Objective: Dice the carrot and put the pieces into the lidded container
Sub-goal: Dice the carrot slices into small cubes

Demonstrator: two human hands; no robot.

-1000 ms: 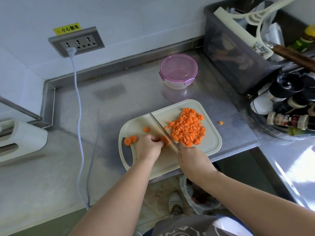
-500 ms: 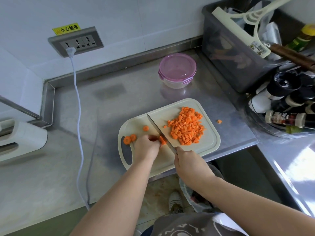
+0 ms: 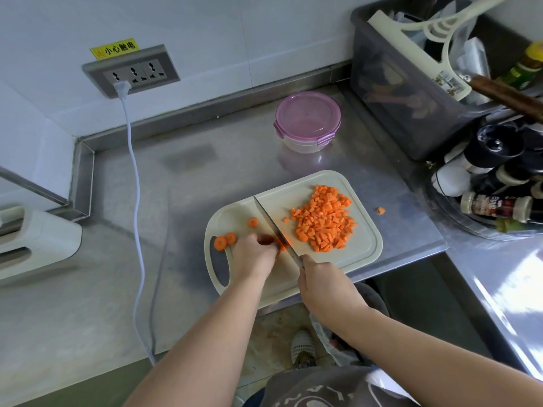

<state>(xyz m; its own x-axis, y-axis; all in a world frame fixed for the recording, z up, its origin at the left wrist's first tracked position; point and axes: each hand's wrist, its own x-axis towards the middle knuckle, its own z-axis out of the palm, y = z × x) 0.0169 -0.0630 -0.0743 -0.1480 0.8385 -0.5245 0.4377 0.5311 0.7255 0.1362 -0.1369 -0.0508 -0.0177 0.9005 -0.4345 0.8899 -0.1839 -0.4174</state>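
A cream cutting board [image 3: 364, 254] lies at the counter's front edge. A pile of diced carrot [image 3: 324, 218] covers its right half. Three carrot slices [image 3: 226, 239] lie near the handle hole on the left. My left hand [image 3: 254, 255] pinches a small carrot piece [image 3: 282, 243] against the board. My right hand [image 3: 324, 286] grips the handle of a knife [image 3: 274, 226], whose blade runs diagonally across the board with its edge against that piece. The round container with a pink lid [image 3: 308, 120], closed, stands behind the board.
One carrot cube [image 3: 381, 210] lies on the steel counter right of the board. A grey bin [image 3: 411, 92] with utensils and a tray of bottles [image 3: 496, 198] crowd the right. A white cable [image 3: 136, 201] hangs from the wall socket [image 3: 130, 71]. A white appliance [image 3: 32, 242] sits at left.
The knife drew back from the diced pile to the piece under my left hand. The pile's left edge has been pushed right. My left hand stayed in place.
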